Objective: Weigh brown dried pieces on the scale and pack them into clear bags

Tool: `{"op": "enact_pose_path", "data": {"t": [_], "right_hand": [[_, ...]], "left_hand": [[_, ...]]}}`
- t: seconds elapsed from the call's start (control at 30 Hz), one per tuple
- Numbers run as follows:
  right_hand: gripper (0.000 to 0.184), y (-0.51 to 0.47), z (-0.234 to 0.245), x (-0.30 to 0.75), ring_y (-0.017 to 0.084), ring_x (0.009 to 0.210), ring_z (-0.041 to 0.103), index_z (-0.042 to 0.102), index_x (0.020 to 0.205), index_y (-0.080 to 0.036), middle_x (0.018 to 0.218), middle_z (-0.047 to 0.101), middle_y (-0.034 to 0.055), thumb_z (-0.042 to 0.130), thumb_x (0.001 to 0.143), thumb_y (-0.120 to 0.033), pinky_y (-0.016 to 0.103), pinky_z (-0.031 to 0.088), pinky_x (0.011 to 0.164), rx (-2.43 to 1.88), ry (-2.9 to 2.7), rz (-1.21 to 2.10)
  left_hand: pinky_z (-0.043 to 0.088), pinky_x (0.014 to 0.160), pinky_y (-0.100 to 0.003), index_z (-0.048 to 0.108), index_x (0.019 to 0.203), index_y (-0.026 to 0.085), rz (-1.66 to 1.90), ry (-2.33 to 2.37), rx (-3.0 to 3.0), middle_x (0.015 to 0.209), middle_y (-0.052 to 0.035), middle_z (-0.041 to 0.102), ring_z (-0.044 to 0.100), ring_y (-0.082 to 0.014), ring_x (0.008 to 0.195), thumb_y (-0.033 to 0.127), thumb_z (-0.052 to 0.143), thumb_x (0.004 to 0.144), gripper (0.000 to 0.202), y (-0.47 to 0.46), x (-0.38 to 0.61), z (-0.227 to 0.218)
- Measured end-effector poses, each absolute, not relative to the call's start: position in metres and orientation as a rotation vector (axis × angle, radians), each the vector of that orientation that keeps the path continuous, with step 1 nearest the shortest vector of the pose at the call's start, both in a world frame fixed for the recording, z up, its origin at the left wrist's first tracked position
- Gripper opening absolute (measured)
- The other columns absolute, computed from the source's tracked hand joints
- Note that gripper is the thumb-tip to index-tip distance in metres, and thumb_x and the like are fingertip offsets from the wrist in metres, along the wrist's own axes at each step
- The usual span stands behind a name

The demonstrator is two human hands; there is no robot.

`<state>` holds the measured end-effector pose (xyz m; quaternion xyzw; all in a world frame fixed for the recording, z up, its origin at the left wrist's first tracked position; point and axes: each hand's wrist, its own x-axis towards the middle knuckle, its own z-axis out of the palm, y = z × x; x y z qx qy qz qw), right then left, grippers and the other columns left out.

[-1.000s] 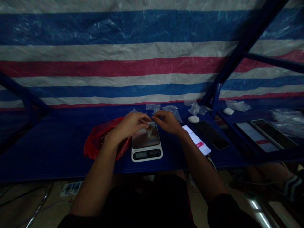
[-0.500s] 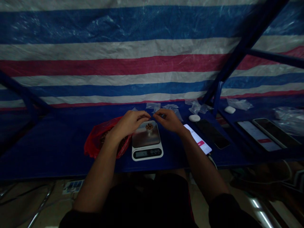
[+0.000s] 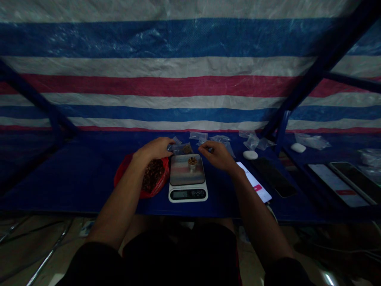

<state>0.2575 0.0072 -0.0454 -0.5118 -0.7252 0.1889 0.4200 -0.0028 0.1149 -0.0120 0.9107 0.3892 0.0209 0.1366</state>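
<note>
A digital kitchen scale (image 3: pixel 187 180) stands before me, with a small cup (image 3: pixel 192 163) heaped with brown pieces on its plate. Beyond the scale lies a small clear plastic bag (image 3: pixel 178 149) with a little brown matter at its right end. My left hand (image 3: pixel 155 148) reaches over the red bag, its thumb and fingers closed about the clear bag's left edge. To the right of the plate, my right hand (image 3: pixel 218 154) has its fingertips curled together; whatever they may hold is hidden. The open red plastic bag (image 3: pixel 122 172) left of the scale contains many dark brown pieces (image 3: pixel 153 174).
More clear bags (image 3: pixel 223 141) lie along the back of the blue table (image 3: pixel 74 178). On the right are a white case (image 3: pixel 250 155), a lit phone (image 3: pixel 256 184) and a dark phone (image 3: pixel 275 176). A blue frame post (image 3: pixel 282 127) rises behind them.
My left hand has moved left, away from the scale's far edge, and the clear bag with brown matter now shows. My right hand stays near the plate's right corner. The view has shifted slightly.
</note>
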Motion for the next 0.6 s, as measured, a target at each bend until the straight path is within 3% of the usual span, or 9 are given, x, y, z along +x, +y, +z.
{"op": "enact_pose_path", "data": {"t": [0.2, 0.37, 0.6], "right_hand": [[0.022, 0.007, -0.048, 0.256, 0.019, 0.08, 0.066, 0.076, 0.089, -0.016, 0.089, 0.076, 0.0066, 0.06, 0.094, -0.031, 0.032, 0.048, 0.074, -1.289, -1.844, 0.539], [0.021, 0.007, -0.048, 0.255, 0.02, 0.082, 0.066, 0.076, 0.088, -0.017, 0.089, 0.077, 0.0066, 0.06, 0.093, -0.03, 0.033, 0.049, 0.077, -1.294, -1.853, 0.573], [0.022, 0.008, -0.051, 0.255, 0.02, 0.081, 0.066, 0.076, 0.088, -0.017, 0.088, 0.076, 0.0053, 0.06, 0.094, -0.031, 0.032, 0.048, 0.075, -1.291, -1.863, 0.578]], "left_hand": [[0.047, 0.105, -0.037, 0.068, 0.132, 0.023, -0.061, 1.13, 2.663, 0.132, -0.0098, 0.07, 0.064, -0.0299, 0.121, 0.027, 0.068, 0.077, 0.055, 0.121, 0.0, -0.024], [0.047, 0.105, -0.038, 0.071, 0.126, 0.019, 0.044, 1.058, 2.64, 0.132, -0.0133, 0.07, 0.064, -0.0318, 0.121, 0.039, 0.069, 0.08, 0.05, 0.123, -0.003, -0.032], [0.048, 0.105, -0.037, 0.064, 0.137, 0.021, 0.127, 1.082, 2.434, 0.136, -0.0096, 0.07, 0.066, -0.0281, 0.12, 0.044, 0.071, 0.081, 0.061, 0.123, -0.01, -0.033]]}}
